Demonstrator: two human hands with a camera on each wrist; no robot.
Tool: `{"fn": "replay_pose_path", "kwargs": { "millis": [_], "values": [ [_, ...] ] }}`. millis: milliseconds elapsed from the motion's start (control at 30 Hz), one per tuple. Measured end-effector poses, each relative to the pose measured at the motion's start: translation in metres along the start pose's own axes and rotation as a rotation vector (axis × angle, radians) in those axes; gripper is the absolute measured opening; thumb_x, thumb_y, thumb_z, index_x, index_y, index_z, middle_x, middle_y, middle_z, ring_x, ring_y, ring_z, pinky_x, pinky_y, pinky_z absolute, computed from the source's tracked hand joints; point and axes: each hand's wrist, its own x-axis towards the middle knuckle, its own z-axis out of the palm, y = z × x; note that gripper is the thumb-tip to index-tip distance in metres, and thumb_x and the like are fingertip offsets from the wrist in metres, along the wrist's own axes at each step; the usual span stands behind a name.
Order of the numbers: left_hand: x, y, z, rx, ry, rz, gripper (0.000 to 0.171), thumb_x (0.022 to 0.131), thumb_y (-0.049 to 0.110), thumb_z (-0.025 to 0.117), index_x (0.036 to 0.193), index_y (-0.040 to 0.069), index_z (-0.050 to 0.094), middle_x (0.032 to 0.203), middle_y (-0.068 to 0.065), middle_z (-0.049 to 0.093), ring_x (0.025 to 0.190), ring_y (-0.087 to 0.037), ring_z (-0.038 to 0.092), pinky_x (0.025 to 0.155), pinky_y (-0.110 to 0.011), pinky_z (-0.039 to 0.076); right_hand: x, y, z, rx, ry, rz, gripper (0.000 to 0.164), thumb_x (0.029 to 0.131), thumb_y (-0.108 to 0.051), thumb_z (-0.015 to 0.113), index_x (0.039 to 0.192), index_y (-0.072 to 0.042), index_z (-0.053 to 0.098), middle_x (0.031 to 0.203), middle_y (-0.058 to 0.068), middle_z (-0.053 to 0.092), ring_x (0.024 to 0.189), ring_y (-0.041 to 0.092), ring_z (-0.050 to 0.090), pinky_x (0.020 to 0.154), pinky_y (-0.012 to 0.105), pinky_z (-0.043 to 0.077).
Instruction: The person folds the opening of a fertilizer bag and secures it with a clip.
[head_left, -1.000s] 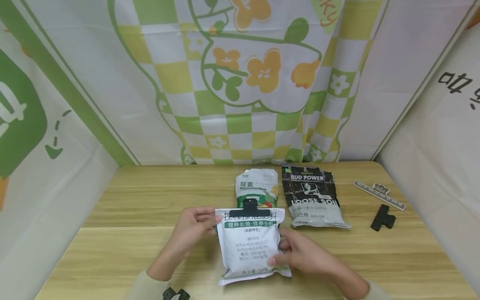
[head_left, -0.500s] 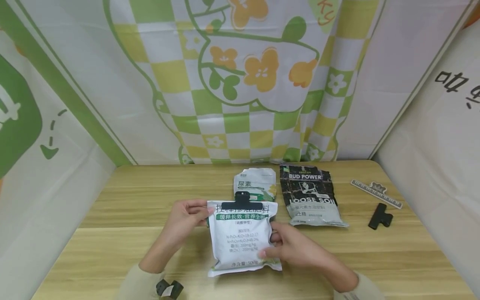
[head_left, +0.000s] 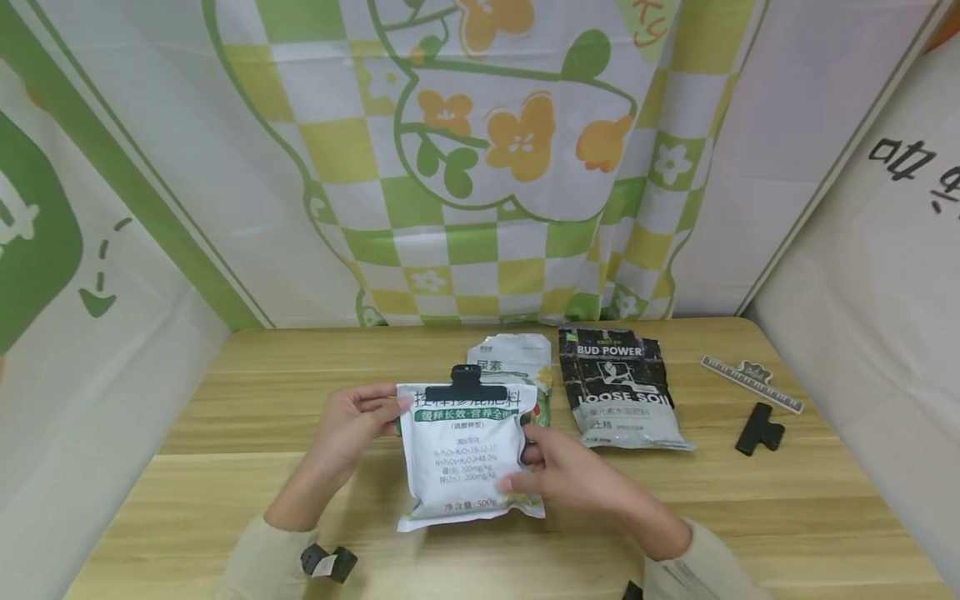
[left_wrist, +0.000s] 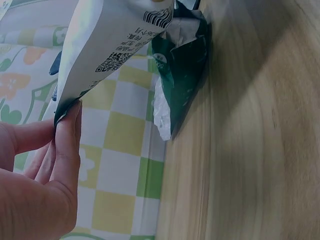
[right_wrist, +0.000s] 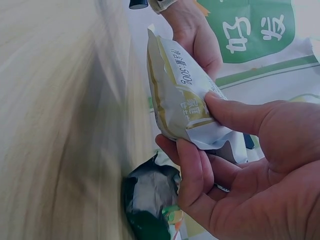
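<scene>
Both hands hold up a white fertilizer bag [head_left: 465, 458] printed with Chinese text and "500g". A black clip [head_left: 467, 390] sits across its top edge. My left hand [head_left: 362, 429] pinches the bag's upper left corner; in the left wrist view the thumb and fingers [left_wrist: 67, 145] meet on that corner. My right hand [head_left: 566, 471] grips the lower right side, thumb on the front and fingers behind, as the right wrist view shows with the bag [right_wrist: 185, 95] between them. The bag is held above the table, tilted toward the head camera.
Behind the held bag lies a white and green bag [head_left: 517, 354], partly hidden by it. To its right is a black and silver "Loose Soil" bag [head_left: 622, 387]. Further right are a ruler-shaped clip [head_left: 752, 383] and a black clip [head_left: 760, 430] on the wooden table [head_left: 247, 400].
Both hands have moved the clipped bag up and to the left in the head view, with the same holds on it. The bags and clips on the table have stayed put.
</scene>
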Motion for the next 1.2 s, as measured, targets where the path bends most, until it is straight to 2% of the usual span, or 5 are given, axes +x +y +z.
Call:
{"fn": "replay_pose_path", "kwargs": {
  "millis": [167,400,700,900,1200],
  "values": [
    [0.004,0.002,-0.008,-0.022,0.019,-0.015,0.045,0.098,0.008,0.072,0.136,-0.012,0.059,0.099,0.004,0.079,0.084,0.0,0.072,0.076,-0.017,0.063,0.011,-0.005,0.003,-0.031,0.012,-0.001,0.043,0.094,-0.016,0.078,0.128,0.002,0.058,0.111,0.013,0.079,0.095,0.02,0.077,0.083,0.026,0.064],
    [0.011,0.001,-0.017,-0.013,0.049,-0.041,0.049,0.099,0.012,0.072,0.14,-0.01,0.057,0.097,0.01,0.075,0.085,0.001,0.068,0.076,-0.016,0.06,0.026,-0.01,0.008,-0.046,0.022,0.002,0.039,0.094,-0.015,0.078,0.124,0.001,0.06,0.108,0.014,0.08,0.091,0.019,0.077,0.078,0.03,0.065],
    [0.02,-0.001,-0.034,-0.015,0.07,-0.04,0.054,0.101,0.014,0.07,0.146,-0.009,0.051,0.099,0.011,0.072,0.087,0.0,0.067,0.079,-0.016,0.06,0.048,-0.018,0.02,-0.002,0.026,-0.019,0.037,0.095,-0.015,0.078,0.124,0.002,0.063,0.107,0.014,0.081,0.09,0.015,0.076,0.074,0.025,0.06],
    [0.03,-0.005,-0.042,-0.01,0.092,-0.054,0.054,0.102,0.014,0.068,0.148,-0.009,0.05,0.105,0.008,0.067,0.087,-0.001,0.064,0.079,-0.015,0.058,0.061,-0.021,0.025,-0.046,0.091,0.013,0.04,0.093,-0.02,0.081,0.124,0.0,0.066,0.103,0.011,0.081,0.087,0.014,0.074,0.073,0.025,0.057],
    [0.044,-0.006,-0.053,0.025,0.125,-0.084,0.055,0.102,0.017,0.069,0.149,-0.006,0.051,0.11,0.008,0.064,0.087,-0.001,0.061,0.078,-0.014,0.057,0.082,-0.022,0.039,-0.073,0.161,0.037,0.036,0.096,-0.021,0.078,0.122,0.0,0.067,0.102,0.011,0.081,0.085,0.013,0.07,0.073,0.025,0.056]
  ]
}}
